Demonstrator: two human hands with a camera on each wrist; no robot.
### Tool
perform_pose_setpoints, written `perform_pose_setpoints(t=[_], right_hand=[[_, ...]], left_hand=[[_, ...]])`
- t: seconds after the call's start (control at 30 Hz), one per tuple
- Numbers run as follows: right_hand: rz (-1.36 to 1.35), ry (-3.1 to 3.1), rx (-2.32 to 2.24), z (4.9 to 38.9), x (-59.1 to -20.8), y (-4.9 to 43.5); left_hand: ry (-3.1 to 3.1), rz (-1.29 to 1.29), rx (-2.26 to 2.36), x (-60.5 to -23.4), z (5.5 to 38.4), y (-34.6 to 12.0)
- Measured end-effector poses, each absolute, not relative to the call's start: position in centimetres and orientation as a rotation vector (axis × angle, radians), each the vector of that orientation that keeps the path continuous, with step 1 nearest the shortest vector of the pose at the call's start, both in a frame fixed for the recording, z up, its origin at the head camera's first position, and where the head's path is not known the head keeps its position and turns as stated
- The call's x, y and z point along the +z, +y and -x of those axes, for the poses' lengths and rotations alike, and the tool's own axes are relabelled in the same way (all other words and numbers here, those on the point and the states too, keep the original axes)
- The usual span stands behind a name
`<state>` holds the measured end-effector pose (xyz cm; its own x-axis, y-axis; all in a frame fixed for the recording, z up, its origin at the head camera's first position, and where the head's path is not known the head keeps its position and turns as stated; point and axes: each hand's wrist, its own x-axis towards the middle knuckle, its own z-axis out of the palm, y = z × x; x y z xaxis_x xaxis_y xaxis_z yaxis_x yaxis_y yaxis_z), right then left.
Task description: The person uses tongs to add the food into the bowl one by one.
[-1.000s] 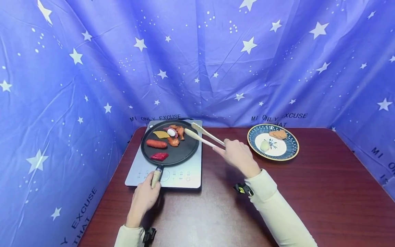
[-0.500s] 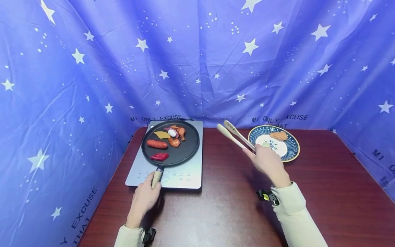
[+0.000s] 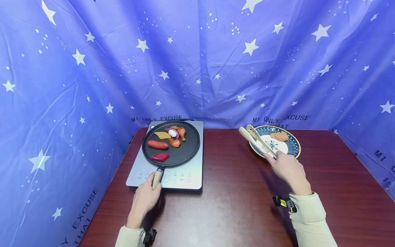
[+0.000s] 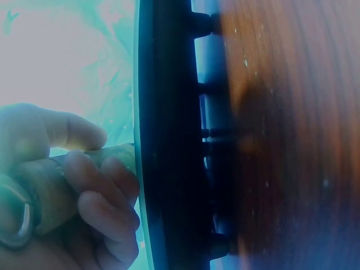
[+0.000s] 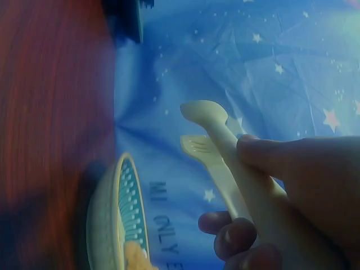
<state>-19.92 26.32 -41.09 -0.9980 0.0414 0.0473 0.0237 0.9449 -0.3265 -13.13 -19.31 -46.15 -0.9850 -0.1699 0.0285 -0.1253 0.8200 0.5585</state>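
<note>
My left hand (image 3: 145, 195) grips the wooden handle (image 4: 53, 185) of a black frying pan (image 3: 189, 151). In the pan lie a sausage (image 3: 157, 144), a red piece (image 3: 160, 157), a yellow piece (image 3: 162, 135), a white oval piece (image 3: 172, 133) and browned, chicken-like pieces (image 3: 175, 142). My right hand (image 3: 288, 168) holds cream-coloured tongs (image 5: 230, 146) over the left part of a blue-patterned plate (image 3: 294, 142). Their tips are slightly apart with nothing visible between them. A breaded brown piece (image 3: 279, 136) lies at the plate's back; tongs and hand cover some of the plate.
The pan stands on a silver induction cooker (image 3: 194, 178) at the left of a dark red wooden table (image 3: 228, 192). A blue star-patterned curtain (image 3: 203, 68) surrounds the table's back and sides. A cable (image 3: 188, 119) runs behind the cooker.
My right hand has carried the tongs rightward from the pan's right edge to the plate. A pale green piece seen on the plate earlier is now hidden. My left hand stays on the handle.
</note>
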Motion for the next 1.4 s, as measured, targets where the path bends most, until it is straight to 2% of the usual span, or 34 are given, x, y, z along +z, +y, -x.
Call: perform_pose_setpoints(t=[0.47,1.4], right_hand=[[0.158,-3.150,0.460,19.1,-41.1,30.7],[0.450,-3.228,0.444,18.3,-40.9,32.6]], left_hand=[[-2.931,-0.249,-0.895,-46.1,12.8,-19.3],[-2.936,-0.254,-0.899,-45.9,13.0,-19.2]])
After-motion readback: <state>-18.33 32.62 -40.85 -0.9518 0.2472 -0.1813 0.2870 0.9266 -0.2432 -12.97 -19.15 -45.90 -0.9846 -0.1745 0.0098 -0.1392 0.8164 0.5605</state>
